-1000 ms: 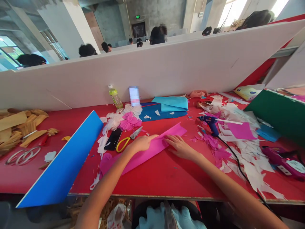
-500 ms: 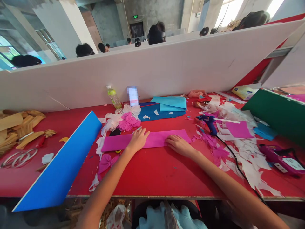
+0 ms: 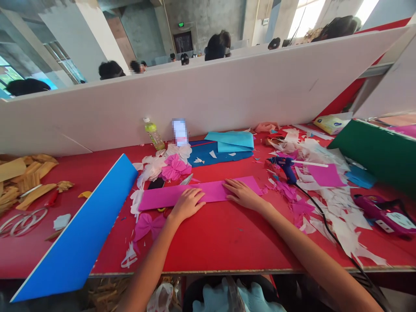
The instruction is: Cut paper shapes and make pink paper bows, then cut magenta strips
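A long pink paper strip (image 3: 162,197) lies across the red table (image 3: 221,234) in front of me. My left hand (image 3: 187,203) rests flat on the strip's middle, fingers stretched out. My right hand (image 3: 242,194) lies flat on the strip's right part, fingers spread. Just beyond the strip, a black phone (image 3: 156,183) and scissors (image 3: 186,180) are partly hidden by it. A pink paper flower (image 3: 174,167) sits among white paper flowers (image 3: 152,167) behind them, and a small pink paper bow (image 3: 147,224) lies under the strip's left end.
A blue board (image 3: 78,234) leans over the front edge at left. A blue glue gun (image 3: 286,167) with its black cord lies amid paper scraps (image 3: 328,203) at right, near a green board (image 3: 377,156). A bottle (image 3: 153,133), blue sheets (image 3: 227,147) and a white partition (image 3: 208,95) stand behind.
The pink strip has turned from slanted to level across the table, now covering most of the phone and scissors. My left hand slid toward me along the strip; my right stayed on it.
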A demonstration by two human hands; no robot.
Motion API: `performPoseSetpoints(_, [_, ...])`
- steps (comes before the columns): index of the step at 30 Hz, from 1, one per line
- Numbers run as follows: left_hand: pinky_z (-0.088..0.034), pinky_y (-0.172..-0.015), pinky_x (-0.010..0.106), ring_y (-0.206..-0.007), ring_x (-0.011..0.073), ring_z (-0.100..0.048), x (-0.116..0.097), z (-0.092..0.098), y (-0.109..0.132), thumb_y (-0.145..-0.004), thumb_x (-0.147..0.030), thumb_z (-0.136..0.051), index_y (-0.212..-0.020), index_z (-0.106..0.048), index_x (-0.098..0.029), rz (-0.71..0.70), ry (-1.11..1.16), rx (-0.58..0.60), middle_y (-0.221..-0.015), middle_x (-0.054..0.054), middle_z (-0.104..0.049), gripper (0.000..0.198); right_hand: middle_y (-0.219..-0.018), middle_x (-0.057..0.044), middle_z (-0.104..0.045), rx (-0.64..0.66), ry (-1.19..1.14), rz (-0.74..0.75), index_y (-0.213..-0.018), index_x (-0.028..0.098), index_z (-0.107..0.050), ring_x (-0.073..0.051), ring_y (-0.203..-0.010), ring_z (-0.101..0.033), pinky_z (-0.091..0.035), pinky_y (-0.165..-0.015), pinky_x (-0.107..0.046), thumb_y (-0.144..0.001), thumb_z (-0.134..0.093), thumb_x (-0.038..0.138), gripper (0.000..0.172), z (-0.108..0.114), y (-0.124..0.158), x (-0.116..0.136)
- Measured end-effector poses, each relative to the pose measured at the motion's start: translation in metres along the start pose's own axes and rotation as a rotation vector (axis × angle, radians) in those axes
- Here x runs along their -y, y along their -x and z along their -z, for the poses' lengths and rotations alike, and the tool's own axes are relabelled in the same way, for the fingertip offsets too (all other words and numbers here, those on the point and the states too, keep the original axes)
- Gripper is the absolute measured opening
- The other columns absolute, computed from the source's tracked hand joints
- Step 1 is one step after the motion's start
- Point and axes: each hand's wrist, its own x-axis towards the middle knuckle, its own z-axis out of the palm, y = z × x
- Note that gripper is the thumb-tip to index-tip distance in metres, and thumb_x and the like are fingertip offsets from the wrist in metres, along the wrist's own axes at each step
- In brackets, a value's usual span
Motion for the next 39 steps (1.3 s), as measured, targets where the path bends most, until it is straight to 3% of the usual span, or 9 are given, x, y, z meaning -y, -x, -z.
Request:
performPoseSetpoints(7, [-0.047, -0.082, 0.032, -0.091, 0.0181, -0.062, -0.001, 0.003, 0.000, -0.091, -0.023, -0.042, -0.092, -0.062, -0.018, 0.003, -0.051, -0.050, -0.100, 0.006, -0.067, 0.021, -0.124, -0.011, -0.056, -0.034, -0.053, 0.073, -0.121, 0.019, -0.055, -0.025, -0.115, -0.051, -0.040, -0.096, -0.041, -0.088, -0.047, 0.042, 0.041, 0.015, 0.007, 0.004])
performPoseSetpoints(10, [-0.047, -0.078, 0.032, -0.084, 0.0181, -0.063, -0.007, 0.006, 0.000, -0.088, -0.015, -0.041, -0.092, -0.060, -0.017, 0.047, -0.107, -0.014, -0.090, 0.006, -0.068, 0.020, -0.107, -0.010, -0.065, -0.045, 0.011, 0.078, -0.106, 0.019, -0.062, -0.022, -0.098, -0.059, -0.043, -0.086, -0.036, -0.091, -0.042, 0.030, 0.027, 0.021, 0.008, 0.006])
performPoseSetpoints(14, [-0.045, -0.085, 0.035, -0.094, 0.0210, -0.061, -0.010, 0.014, 0.004, -0.078, -0.010, -0.048, -0.109, -0.056, -0.017, 0.092, -0.138, 0.020, -0.102, 0.008, -0.066, 0.033, -0.085, -0.008, -0.068, -0.095, 0.120, 0.056, -0.092, 0.016, -0.064, -0.018, -0.079, -0.061, -0.040, -0.076, -0.031, -0.091, -0.038, 0.018, 0.026, 0.026, 0.010, 0.004])
performPoseSetpoints(18, [-0.042, -0.092, 0.037, -0.103, 0.0224, -0.057, 0.004, 0.027, 0.010, -0.072, -0.008, -0.048, -0.108, -0.059, -0.018, 0.201, -0.144, 0.047, -0.110, 0.008, -0.064, 0.039, -0.078, -0.007, -0.066, -0.218, 0.189, 0.028, -0.089, 0.016, -0.064, -0.016, -0.073, -0.058, -0.037, -0.075, -0.029, -0.092, -0.036, 0.017, 0.028, 0.035, 0.012, -0.002])
performPoseSetpoints(22, [-0.043, -0.088, 0.035, -0.098, 0.0224, -0.059, 0.029, 0.048, 0.022, -0.073, -0.014, -0.047, -0.104, -0.063, -0.021, 0.358, -0.158, 0.058, -0.108, 0.005, -0.066, 0.035, -0.078, -0.007, -0.065, -0.319, 0.202, -0.051, -0.089, 0.018, -0.064, -0.018, -0.077, -0.056, -0.035, -0.083, -0.032, -0.093, -0.033, 0.022, 0.032, 0.052, 0.014, -0.013])
performPoseSetpoints(27, [-0.046, -0.073, 0.028, -0.091, 0.0213, -0.063, 0.048, 0.082, 0.034, -0.081, -0.029, -0.045, -0.096, -0.066, -0.025, 0.534, -0.088, 0.035, -0.104, 0.001, -0.068, 0.026, -0.087, -0.007, -0.067, -0.301, 0.160, -0.140, -0.091, 0.021, -0.065, -0.021, -0.085, -0.055, -0.031, -0.090, -0.038, -0.090, -0.036, 0.027, 0.029, 0.082, 0.016, -0.033])
performPoseSetpoints(30, [-0.045, -0.072, 0.026, -0.092, 0.0215, -0.063, 0.053, 0.098, 0.033, -0.082, -0.036, -0.045, -0.098, -0.066, -0.026, 0.566, -0.029, 0.088, -0.103, 0.001, -0.069, 0.028, -0.089, -0.007, -0.067, -0.271, 0.179, -0.162, -0.091, 0.021, -0.064, -0.022, -0.085, -0.055, -0.029, -0.090, -0.040, -0.088, -0.037, 0.026, 0.027, 0.095, 0.011, -0.044])
performPoseSetpoints(35, [-0.044, -0.079, 0.027, -0.098, 0.0223, -0.061, 0.064, 0.098, 0.018, -0.083, -0.037, -0.044, -0.102, -0.066, -0.024, 0.525, 0.060, 0.231, -0.106, 0.004, -0.068, 0.032, -0.089, -0.007, -0.067, -0.177, 0.220, -0.194, -0.089, 0.020, -0.063, -0.023, -0.089, -0.054, -0.027, -0.090, -0.042, -0.088, -0.036, 0.025, 0.028, 0.095, -0.014, -0.063])
performPoseSetpoints(39, [-0.043, -0.079, 0.030, -0.099, 0.0246, -0.060, 0.076, 0.087, 0.006, -0.084, -0.037, -0.043, -0.103, -0.065, -0.024, 0.554, -0.074, 0.246, -0.104, 0.006, -0.068, 0.032, -0.094, -0.008, -0.066, -0.146, 0.267, -0.199, -0.095, 0.020, -0.064, -0.025, -0.096, -0.053, -0.023, -0.094, -0.048, -0.089, -0.034, 0.022, 0.031, 0.083, -0.037, -0.073])
